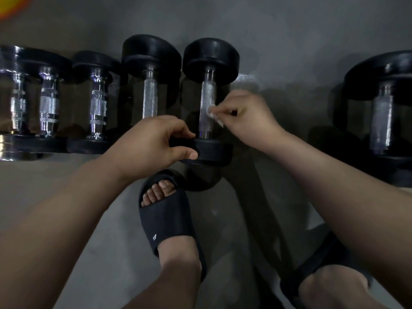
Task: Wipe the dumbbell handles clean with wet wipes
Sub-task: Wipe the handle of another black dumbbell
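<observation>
While crouched over dim grey floor (66, 186), gripped dumbbell (210, 56) by its near head with left hand (153, 143); with right hand (247, 117) pinched wet wipe (210, 110) against handle (207, 94), beyond left hand.

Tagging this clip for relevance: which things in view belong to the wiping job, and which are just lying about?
In the job: wipe, pinched by the right hand; dumbbell it touches, near end gripped by the left hand; other dumbbells in the row.
Lying about: slippers; orange thing, top left.
</observation>
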The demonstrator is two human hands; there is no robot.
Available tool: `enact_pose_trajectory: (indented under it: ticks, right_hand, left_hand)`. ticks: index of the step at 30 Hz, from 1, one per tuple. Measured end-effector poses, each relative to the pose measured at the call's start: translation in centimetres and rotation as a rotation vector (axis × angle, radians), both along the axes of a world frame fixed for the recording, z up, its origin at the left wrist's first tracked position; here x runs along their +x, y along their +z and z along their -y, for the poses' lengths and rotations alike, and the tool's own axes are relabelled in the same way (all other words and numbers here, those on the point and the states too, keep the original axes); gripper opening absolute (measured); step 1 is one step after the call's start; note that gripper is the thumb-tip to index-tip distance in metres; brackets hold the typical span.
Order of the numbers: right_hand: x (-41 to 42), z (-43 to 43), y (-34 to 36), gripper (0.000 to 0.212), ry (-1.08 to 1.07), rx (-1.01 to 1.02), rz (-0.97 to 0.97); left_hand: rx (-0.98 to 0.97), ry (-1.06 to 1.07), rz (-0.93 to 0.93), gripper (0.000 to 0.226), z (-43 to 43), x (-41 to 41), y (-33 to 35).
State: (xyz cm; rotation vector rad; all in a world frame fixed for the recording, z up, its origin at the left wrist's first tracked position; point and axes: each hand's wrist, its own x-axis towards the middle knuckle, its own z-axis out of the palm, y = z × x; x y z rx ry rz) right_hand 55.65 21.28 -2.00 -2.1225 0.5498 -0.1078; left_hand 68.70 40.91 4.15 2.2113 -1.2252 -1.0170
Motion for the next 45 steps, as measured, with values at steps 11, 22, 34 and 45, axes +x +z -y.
enact_pose_trajectory:
  ticks: [11,22,34,45]
  right_hand:
    - [1.0,-0.1,-0.4,0.015,-0.198,0.088,-0.018]
    - [1.6,-1.1,-0.1,0.009,-0.243,0.071,0.030]
    - [2.8,-1.1,0.8,0.014,-0.213,-0.067,0.026]
    - [2.0,-1.5,1.0,0.016,-0.206,-0.081,0.019]
  left_hand:
    - [-0.002,0.019,0.053,0.039,-0.4,-0.3,-0.2]
    - [-0.006,0.044,0.039,0.038,-0.2,-0.2,-0.3]
    - [0.004,0.016,0.052,0.039,0.1,-0.4,-0.1]
    - [-0.024,-0.062,0.119,0.034,0.8,-1.1,-0.3]
